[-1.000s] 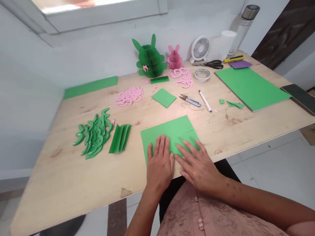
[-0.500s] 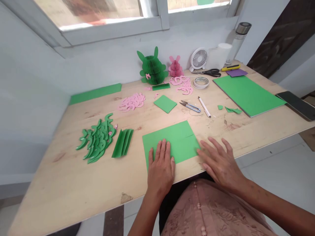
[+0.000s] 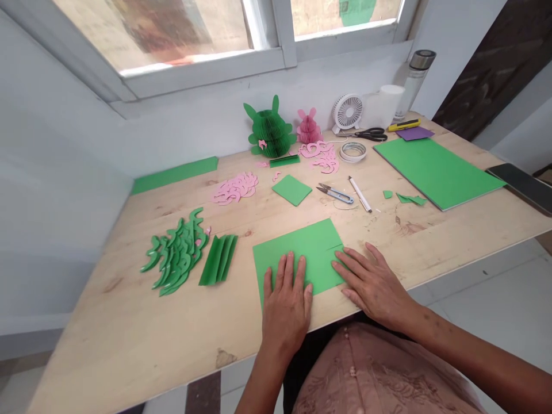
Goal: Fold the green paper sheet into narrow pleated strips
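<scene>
A flat green paper sheet (image 3: pixel 297 259) lies on the wooden table (image 3: pixel 129 310) near its front edge, with a short slit or crease at its right side. My left hand (image 3: pixel 287 305) rests flat on the sheet's near edge, fingers slightly apart. My right hand (image 3: pixel 373 284) lies on the bare wood, its fingertips touching the sheet's right edge. Neither hand holds anything. Left of the sheet are a pile of green cut-paper shapes (image 3: pixel 175 253) and a pleated green paper strip (image 3: pixel 218 260).
Farther back lie pink cut-paper shapes (image 3: pixel 235 188), a green paper square (image 3: pixel 292 190), thread snips (image 3: pixel 336 194), a white pen (image 3: pixel 360 194), and a large green board (image 3: pixel 437 172). Along the wall stand green and pink honeycomb paper figures (image 3: pixel 269 131), a small fan (image 3: pixel 347 112), and scissors (image 3: pixel 366 134).
My right hand has moved from the sheet, out to its right, and back to touch the right edge. My left hand stays on the sheet. The view has tilted upward.
</scene>
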The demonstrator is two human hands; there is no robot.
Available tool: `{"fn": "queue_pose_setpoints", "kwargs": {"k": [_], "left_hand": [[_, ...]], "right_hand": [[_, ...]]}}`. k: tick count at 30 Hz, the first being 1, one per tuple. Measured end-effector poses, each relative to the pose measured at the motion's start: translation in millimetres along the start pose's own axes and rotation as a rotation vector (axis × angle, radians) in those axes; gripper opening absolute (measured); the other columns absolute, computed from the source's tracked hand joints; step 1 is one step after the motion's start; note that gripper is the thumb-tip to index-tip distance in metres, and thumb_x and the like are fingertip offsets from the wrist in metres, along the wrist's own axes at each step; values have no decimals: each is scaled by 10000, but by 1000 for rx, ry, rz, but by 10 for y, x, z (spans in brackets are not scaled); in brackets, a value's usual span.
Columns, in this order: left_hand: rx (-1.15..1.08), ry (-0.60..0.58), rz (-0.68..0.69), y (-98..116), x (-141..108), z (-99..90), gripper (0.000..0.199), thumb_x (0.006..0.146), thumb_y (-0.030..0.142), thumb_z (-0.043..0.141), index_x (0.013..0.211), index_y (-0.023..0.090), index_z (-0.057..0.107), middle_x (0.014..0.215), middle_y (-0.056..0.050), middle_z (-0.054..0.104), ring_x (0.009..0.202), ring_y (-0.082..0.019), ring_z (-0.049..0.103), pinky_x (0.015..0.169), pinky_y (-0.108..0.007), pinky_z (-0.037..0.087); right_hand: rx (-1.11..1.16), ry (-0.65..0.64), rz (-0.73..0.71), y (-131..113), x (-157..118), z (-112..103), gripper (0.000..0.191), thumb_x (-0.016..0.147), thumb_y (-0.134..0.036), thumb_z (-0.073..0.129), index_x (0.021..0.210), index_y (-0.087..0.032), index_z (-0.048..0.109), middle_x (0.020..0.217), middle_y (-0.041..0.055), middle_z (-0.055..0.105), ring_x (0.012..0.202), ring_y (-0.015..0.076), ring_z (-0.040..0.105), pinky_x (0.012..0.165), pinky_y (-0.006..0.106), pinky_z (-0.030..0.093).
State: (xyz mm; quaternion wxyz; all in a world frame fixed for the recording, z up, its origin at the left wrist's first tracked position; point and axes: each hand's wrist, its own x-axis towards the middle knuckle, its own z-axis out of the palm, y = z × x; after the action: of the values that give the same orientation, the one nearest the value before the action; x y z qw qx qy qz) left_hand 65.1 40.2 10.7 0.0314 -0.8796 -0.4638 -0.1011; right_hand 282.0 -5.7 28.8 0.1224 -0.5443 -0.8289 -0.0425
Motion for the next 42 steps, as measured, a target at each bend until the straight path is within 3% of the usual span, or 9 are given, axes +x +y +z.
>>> {"fn": "queue_pose_setpoints", "kwargs": {"k": [11,19,24,29,42], "left_hand": [[-11,-46,-20,16,24,-38,494,933,290,371,1409,159,395,1482,-125,362,1371,-294,322,1077,-544,288],[-51,-63,-60,90,161,-154,466,939,356,355,1343,165,489,1450,-113,417,1362,-305,333,1084,-573,247],[-107,-68,42,213,296,-70,486,955,378,328,1377,164,438,1474,-62,385,1380,-258,306,1121,-513,211],[-117,-33,52,232,304,38,503,947,419,350,1379,176,435,1469,-41,395,1378,-252,310,1129,-495,192],[-126,-52,56,209,301,24,510,941,421,378,1390,183,420,1476,-44,383,1389,-252,287,1143,-491,152]], "right_hand": [[-5,13,4,219,184,12,407,936,-294,445,1305,-140,518,1347,113,542,1272,285,426,1077,560,236],[23,9,9,246,177,50,394,939,-294,449,1290,-135,527,1354,106,537,1269,278,427,1086,550,224],[25,-10,-5,273,186,57,393,943,-289,437,1292,-132,527,1364,109,527,1263,289,431,1078,554,231],[48,-10,-11,293,192,51,401,936,-290,448,1300,-138,523,1362,111,529,1270,295,427,1075,553,241],[118,24,6,321,185,43,370,922,-268,478,1263,-141,547,1316,100,572,1279,285,428,1078,540,251]]}}
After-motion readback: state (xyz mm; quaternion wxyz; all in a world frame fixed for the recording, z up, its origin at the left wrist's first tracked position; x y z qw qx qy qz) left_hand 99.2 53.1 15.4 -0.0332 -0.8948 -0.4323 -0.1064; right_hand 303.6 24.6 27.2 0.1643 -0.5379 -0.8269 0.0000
